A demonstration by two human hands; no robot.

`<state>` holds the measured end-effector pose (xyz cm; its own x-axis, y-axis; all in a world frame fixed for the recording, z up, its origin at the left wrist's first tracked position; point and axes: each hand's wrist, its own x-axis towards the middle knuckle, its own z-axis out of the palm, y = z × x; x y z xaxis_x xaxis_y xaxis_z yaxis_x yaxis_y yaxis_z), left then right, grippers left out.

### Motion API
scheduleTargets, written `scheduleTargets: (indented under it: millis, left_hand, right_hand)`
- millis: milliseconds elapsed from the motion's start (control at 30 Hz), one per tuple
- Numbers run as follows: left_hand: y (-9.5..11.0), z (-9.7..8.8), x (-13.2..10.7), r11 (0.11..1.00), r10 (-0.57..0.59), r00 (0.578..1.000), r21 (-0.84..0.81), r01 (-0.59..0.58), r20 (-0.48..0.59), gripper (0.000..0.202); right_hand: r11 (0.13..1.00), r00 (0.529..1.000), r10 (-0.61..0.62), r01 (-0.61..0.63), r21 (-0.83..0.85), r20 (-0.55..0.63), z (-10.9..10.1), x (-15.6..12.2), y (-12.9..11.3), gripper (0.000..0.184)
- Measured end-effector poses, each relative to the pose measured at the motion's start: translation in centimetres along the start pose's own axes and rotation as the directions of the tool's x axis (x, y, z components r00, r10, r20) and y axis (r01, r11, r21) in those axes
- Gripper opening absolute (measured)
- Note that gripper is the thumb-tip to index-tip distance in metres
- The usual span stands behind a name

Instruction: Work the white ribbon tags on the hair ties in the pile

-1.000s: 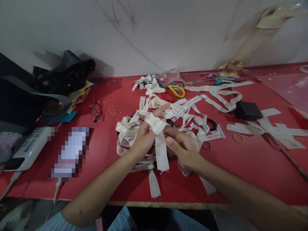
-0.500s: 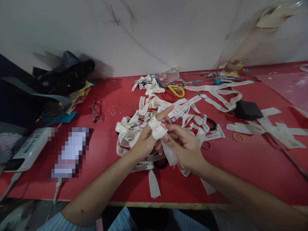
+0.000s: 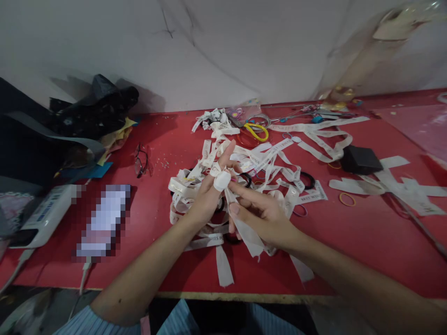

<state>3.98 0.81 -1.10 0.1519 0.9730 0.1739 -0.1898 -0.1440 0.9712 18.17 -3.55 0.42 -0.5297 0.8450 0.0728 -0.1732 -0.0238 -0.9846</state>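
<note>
A white ribbon (image 3: 222,181) is looped round the thumb side of my left hand (image 3: 206,197), whose index finger points up and away. My right hand (image 3: 267,214) pinches the same ribbon between thumb and index finger, and its loose end hangs down below the fingers. Some of the left fingers are hidden behind the ribbon and the right hand. Under both hands lies a tangled heap of printed white ribbons (image 3: 179,188), with black hair ties (image 3: 307,180) among them.
Yellow-handled scissors (image 3: 257,132) lie behind the heap. To the left are glasses (image 3: 140,160), a phone (image 3: 104,221) and a white power bank (image 3: 49,216), with cables over the table edge. On the right sit a black block (image 3: 360,159), ribbon strips and a yellow rubber band (image 3: 347,199).
My right hand has moved slightly left and down along the ribbon, so a longer tail hangs from it. The loop on my left hand has shifted left and looks tighter.
</note>
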Motion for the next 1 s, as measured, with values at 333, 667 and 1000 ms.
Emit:
scheduleTargets:
  millis: [333, 667, 1000]
  left_hand:
    - [0.8, 0.7, -0.2, 0.963, -0.138, 0.984, -0.218, 0.160, 0.115, 0.050]
    - [2.2, -0.8, -0.3, 0.967, 0.135, 0.932, 0.160, -0.197, 0.335, 0.057]
    - [2.2, -0.8, -1.7, 0.994, -0.057, 0.864, 0.114, -0.001, 0.500, 0.064]
  right_hand:
    - [0.980, 0.997, -0.047, 0.035, -0.196, -0.060, 0.1, 0.3, -0.6, 0.049]
    - [0.995, 0.990, -0.051, 0.061, 0.075, -0.134, -0.1, 0.9, -0.1, 0.032]
    - [0.989, 0.995, 0.043, -0.029, 0.142, -0.094, -0.3, 1.0, -0.7, 0.030]
